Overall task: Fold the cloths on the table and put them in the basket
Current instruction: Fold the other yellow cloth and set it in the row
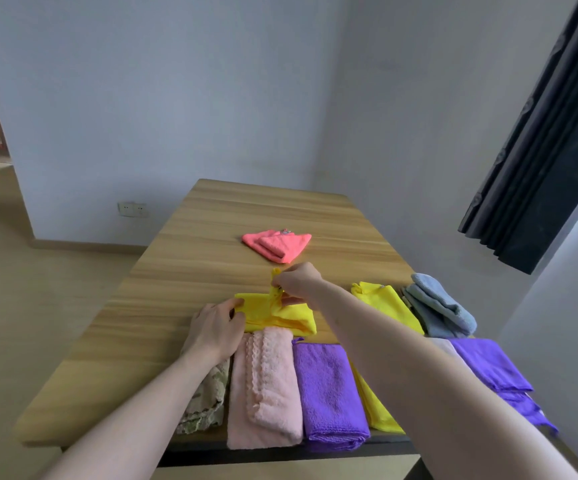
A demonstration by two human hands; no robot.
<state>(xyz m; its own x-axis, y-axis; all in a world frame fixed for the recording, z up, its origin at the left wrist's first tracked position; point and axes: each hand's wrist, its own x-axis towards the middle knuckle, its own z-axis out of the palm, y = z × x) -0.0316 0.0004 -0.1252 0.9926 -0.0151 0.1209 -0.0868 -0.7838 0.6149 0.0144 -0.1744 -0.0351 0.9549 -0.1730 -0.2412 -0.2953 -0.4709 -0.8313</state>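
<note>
The soft, limp yellow cloth (280, 315) should crease easily: left hand (216, 329) pinches its left edge, right hand (298, 282) pinches its lifted far corner.

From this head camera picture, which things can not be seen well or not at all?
- Basket: nowhere in the head view.
- Beige lace cloth: mostly hidden under the left forearm.
- Flat yellow cloth near the table edge: mostly hidden by the right forearm.
- Purple cloth at the right corner: its lower end hangs past the table edge.
- Right hand fingertips: hidden in the bunched yellow cloth they pinch.
</note>
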